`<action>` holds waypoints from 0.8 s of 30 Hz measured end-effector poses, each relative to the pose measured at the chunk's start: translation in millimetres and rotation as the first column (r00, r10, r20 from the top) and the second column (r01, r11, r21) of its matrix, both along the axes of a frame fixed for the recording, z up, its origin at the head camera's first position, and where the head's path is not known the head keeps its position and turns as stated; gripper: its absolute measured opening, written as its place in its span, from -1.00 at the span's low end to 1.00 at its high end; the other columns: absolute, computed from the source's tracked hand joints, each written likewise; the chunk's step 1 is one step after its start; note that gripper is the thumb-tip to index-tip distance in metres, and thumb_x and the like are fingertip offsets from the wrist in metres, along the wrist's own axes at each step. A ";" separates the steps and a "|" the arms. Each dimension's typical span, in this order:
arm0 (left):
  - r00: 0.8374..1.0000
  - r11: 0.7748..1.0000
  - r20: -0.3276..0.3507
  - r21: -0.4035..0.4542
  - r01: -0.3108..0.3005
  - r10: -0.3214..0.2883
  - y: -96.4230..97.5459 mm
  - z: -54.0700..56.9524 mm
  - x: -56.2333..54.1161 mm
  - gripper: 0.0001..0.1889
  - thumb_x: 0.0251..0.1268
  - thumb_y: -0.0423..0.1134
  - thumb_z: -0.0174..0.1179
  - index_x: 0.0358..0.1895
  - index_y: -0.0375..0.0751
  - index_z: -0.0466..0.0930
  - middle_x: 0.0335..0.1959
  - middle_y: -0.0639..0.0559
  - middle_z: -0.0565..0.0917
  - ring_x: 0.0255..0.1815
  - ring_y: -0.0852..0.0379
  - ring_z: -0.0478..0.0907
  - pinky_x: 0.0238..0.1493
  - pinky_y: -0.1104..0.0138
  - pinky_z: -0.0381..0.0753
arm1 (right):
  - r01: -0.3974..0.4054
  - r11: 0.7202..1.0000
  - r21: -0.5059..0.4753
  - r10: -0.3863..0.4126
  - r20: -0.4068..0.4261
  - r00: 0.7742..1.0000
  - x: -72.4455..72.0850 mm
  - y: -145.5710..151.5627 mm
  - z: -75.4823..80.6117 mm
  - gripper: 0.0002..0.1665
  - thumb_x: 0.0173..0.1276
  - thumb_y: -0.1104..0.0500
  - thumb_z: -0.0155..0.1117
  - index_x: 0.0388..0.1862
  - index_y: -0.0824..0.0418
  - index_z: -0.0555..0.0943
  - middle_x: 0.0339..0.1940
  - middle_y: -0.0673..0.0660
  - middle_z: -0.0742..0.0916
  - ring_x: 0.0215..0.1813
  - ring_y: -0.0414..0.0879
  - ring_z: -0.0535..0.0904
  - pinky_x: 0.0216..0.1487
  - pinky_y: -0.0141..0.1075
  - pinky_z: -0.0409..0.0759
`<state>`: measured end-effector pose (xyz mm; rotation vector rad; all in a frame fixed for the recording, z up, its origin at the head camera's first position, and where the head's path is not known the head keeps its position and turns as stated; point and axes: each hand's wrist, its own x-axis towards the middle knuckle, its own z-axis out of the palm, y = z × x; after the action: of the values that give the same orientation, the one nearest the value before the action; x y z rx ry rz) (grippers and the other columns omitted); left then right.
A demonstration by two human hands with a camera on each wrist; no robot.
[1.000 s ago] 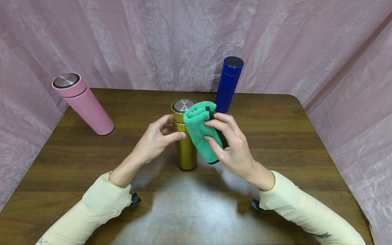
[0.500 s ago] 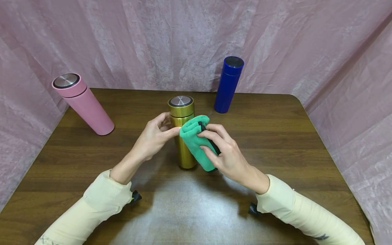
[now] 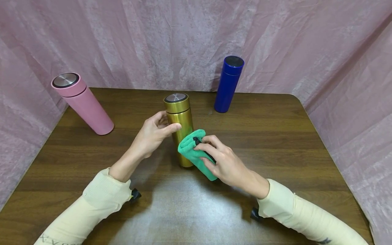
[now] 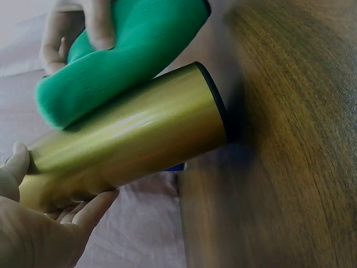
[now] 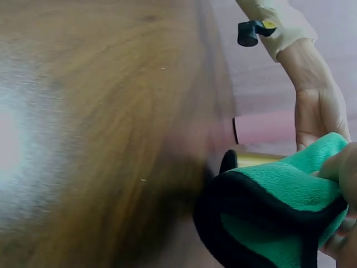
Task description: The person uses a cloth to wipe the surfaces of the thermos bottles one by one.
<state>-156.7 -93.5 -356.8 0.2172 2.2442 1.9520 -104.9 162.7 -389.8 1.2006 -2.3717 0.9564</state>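
A gold thermos bottle (image 3: 180, 117) with a silver-topped lid stands mid-table, leaning slightly left in the head view. My left hand (image 3: 151, 134) grips its upper body, thumb in front and fingers behind. In my right hand (image 3: 228, 166) I pinch a folded green cloth (image 3: 196, 158) with black edging. The cloth lies against the right side of the bottle's lower half. Seen from the left wrist, the cloth (image 4: 128, 56) runs along the gold bottle (image 4: 134, 134), whose dark base is tilted near the table. In the right wrist view the cloth (image 5: 295, 178) hides most of the bottle.
A pink thermos bottle (image 3: 87, 105) stands at the back left of the wooden table (image 3: 275, 146). A blue thermos bottle (image 3: 228, 85) is at the back, right of centre. Pink curtains (image 3: 190, 44) hang behind the table and at its sides.
My right hand has slid the cloth down along the bottle, from its lid to its lower half. The gold bottle's top has tipped a little to the left; my left hand keeps its grip.
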 end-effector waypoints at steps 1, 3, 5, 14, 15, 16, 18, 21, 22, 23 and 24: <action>1.000 1.000 0.003 0.002 -0.002 0.002 0.1 0.2 -0.1 -0.32 0.39 -0.21 0.40 0.47 -0.31 0.34 0.33 -0.22 0.54 0.35 -0.10 0.53 0.31 0.06 0.57 | -0.004 1.000 0.022 0.004 -0.001 1.000 1.2 0.7 -0.9 -0.58 0.29 0.46 0.44 0.10 0.20 0.65 0.11 0.16 0.59 0.06 0.00 0.63 -0.03 -0.22 0.71; 1.000 1.000 0.010 0.007 -0.003 0.003 0.2 0.6 -0.1 -0.33 0.39 -0.21 0.40 0.47 -0.30 0.34 0.32 -0.20 0.55 0.33 -0.09 0.54 0.25 0.08 0.61 | -0.016 0.998 0.065 0.016 -0.001 1.000 3.7 2.4 -2.7 -0.57 0.29 0.45 0.44 0.11 0.19 0.65 0.10 0.15 0.59 0.01 -0.02 0.64 -0.07 -0.24 0.70; 1.000 1.000 0.013 0.007 -0.003 0.003 0.1 0.3 -0.5 -0.34 0.39 -0.21 0.40 0.47 -0.29 0.35 0.30 -0.19 0.56 0.31 -0.07 0.55 0.19 0.12 0.64 | -0.030 0.993 0.113 0.029 0.006 1.000 6.0 4.2 -4.2 -0.56 0.29 0.44 0.45 0.11 0.17 0.64 0.10 0.14 0.59 -0.04 -0.05 0.64 -0.10 -0.26 0.69; 1.000 1.000 0.001 0.016 -0.009 0.009 0.5 0.7 0.6 -0.37 0.39 -0.25 0.39 0.44 -0.30 0.38 0.26 -0.20 0.59 0.28 -0.06 0.57 0.12 0.20 0.65 | -0.142 0.934 0.328 0.087 0.176 0.981 13.4 8.1 -3.7 -0.59 0.32 0.41 0.36 0.09 0.09 0.67 0.05 0.01 0.56 -0.27 -0.17 0.53 -0.28 -0.37 0.58; 1.000 1.000 0.000 0.014 -0.009 0.009 0.5 0.6 0.7 -0.37 0.39 -0.25 0.39 0.44 -0.29 0.38 0.27 -0.20 0.58 0.29 -0.06 0.57 0.14 0.18 0.65 | -0.161 0.923 0.349 0.093 0.205 0.974 13.7 7.8 -3.0 -0.59 0.32 0.41 0.35 0.10 0.08 0.67 0.05 0.00 0.56 -0.29 -0.18 0.52 -0.29 -0.39 0.56; 1.000 1.000 -0.002 0.012 -0.007 0.007 0.4 0.5 0.7 -0.37 0.39 -0.25 0.39 0.44 -0.30 0.38 0.27 -0.20 0.58 0.29 -0.06 0.57 0.17 0.16 0.63 | -0.179 0.914 0.365 0.098 0.231 0.968 13.8 7.3 -2.3 -0.59 0.33 0.41 0.35 0.09 0.08 0.68 0.05 -0.01 0.57 -0.30 -0.19 0.52 -0.30 -0.40 0.56; 1.000 1.000 -0.003 0.016 -0.003 0.003 0.8 0.6 1.0 -0.37 0.38 -0.26 0.40 0.44 -0.29 0.39 0.28 -0.19 0.58 0.31 -0.07 0.56 0.25 0.11 0.60 | -0.206 0.901 0.382 0.101 0.277 0.956 13.8 6.4 0.5 -0.60 0.32 0.39 0.37 0.09 0.07 0.70 0.06 -0.01 0.59 -0.33 -0.21 0.52 -0.30 -0.41 0.57; 1.000 1.000 -0.011 0.019 0.001 -0.001 1.9 1.5 2.4 -0.37 0.37 -0.27 0.41 0.44 -0.30 0.39 0.29 -0.20 0.57 0.32 -0.08 0.56 0.35 0.07 0.53 | -0.216 0.901 0.375 0.096 0.314 0.945 13.1 5.8 7.4 -0.61 0.32 0.38 0.41 0.09 0.08 0.71 0.07 -0.01 0.62 -0.28 -0.21 0.57 -0.22 -0.37 0.61; 1.000 1.000 -0.015 0.020 0.001 -0.001 2.3 1.9 2.9 -0.37 0.36 -0.27 0.41 0.43 -0.30 0.39 0.29 -0.20 0.57 0.32 -0.09 0.56 0.38 0.07 0.51 | -0.213 0.907 0.364 0.093 0.320 0.943 12.8 5.9 10.4 -0.61 0.33 0.38 0.41 0.09 0.08 0.71 0.06 0.00 0.63 -0.26 -0.21 0.58 -0.20 -0.35 0.62; 1.000 1.000 -0.019 0.021 0.001 -0.001 2.8 2.3 3.5 -0.37 0.36 -0.27 0.41 0.43 -0.30 0.40 0.29 -0.20 0.58 0.32 -0.09 0.56 0.38 0.07 0.50 | -0.206 0.913 0.351 0.089 0.324 0.942 12.3 6.3 13.7 -0.61 0.33 0.38 0.41 0.10 0.08 0.71 0.05 -0.01 0.63 -0.25 -0.21 0.58 -0.18 -0.34 0.62; 1.000 1.000 -0.022 0.019 0.001 0.000 3.2 2.8 4.0 -0.37 0.36 -0.27 0.42 0.43 -0.30 0.40 0.29 -0.20 0.58 0.31 -0.09 0.56 0.38 0.07 0.50 | -0.196 0.922 0.334 0.082 0.327 0.942 11.8 6.6 17.3 -0.61 0.34 0.38 0.40 0.11 0.08 0.71 0.05 -0.01 0.64 -0.22 -0.21 0.59 -0.16 -0.34 0.62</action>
<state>-152.7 -90.3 -354.0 0.2427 2.2392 1.9815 -93.1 169.2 -372.5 1.4645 -2.8375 0.8182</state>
